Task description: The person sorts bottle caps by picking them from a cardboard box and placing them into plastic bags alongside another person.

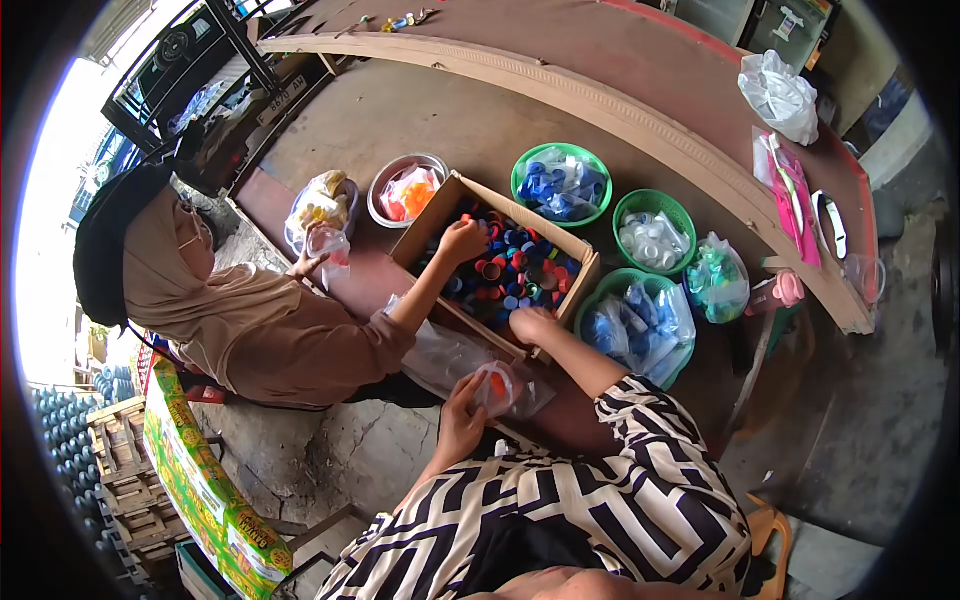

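At box (424, 224) of caps (491, 270)
Gripping clear container (496, 386) in left hand (461, 420); with right hand (534, 325) in box (can't tell grip)

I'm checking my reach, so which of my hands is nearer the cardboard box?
Right. Your right hand is at the near edge of the cardboard box; your left hand is outside it, closer to your body.

Hiding fingertips of the right hand (533, 325) mid-frame; cutting off the patterned shirt (620, 500) at bottom; blurring yellow bits (404, 21) up top.
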A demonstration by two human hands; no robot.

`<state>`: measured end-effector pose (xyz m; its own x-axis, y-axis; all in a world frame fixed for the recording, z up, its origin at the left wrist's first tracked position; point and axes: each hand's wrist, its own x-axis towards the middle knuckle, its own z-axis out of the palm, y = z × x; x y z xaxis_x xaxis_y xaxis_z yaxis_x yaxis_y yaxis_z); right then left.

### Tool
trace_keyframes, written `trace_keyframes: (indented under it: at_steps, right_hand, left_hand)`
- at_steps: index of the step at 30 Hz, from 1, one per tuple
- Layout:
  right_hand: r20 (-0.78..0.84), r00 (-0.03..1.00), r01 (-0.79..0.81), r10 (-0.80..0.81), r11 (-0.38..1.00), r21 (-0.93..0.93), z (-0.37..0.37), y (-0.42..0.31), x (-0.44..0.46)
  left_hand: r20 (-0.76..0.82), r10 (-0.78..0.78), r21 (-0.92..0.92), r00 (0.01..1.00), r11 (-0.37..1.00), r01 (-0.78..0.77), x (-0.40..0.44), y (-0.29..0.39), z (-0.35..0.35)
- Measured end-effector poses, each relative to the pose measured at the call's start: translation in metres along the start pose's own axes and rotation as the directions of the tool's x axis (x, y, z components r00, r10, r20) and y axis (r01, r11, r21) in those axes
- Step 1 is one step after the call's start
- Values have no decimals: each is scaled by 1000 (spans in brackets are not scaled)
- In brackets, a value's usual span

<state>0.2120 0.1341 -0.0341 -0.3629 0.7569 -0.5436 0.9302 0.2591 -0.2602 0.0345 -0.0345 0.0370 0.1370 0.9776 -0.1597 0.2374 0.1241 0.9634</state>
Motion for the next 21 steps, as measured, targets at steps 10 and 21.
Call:
trace_keyframes:
  at_steps: [10,21]
  right_hand:
    - [-287,906,294,-310,951,-98,23,21,32]
    - [-465,860,339,-210,916,214,28,14,22]
  left_hand:
    - [-25,-4,-8,1000,1000,4,7,4,4]
    - [3,19,-12,1000,1000,-19,19,10,6]
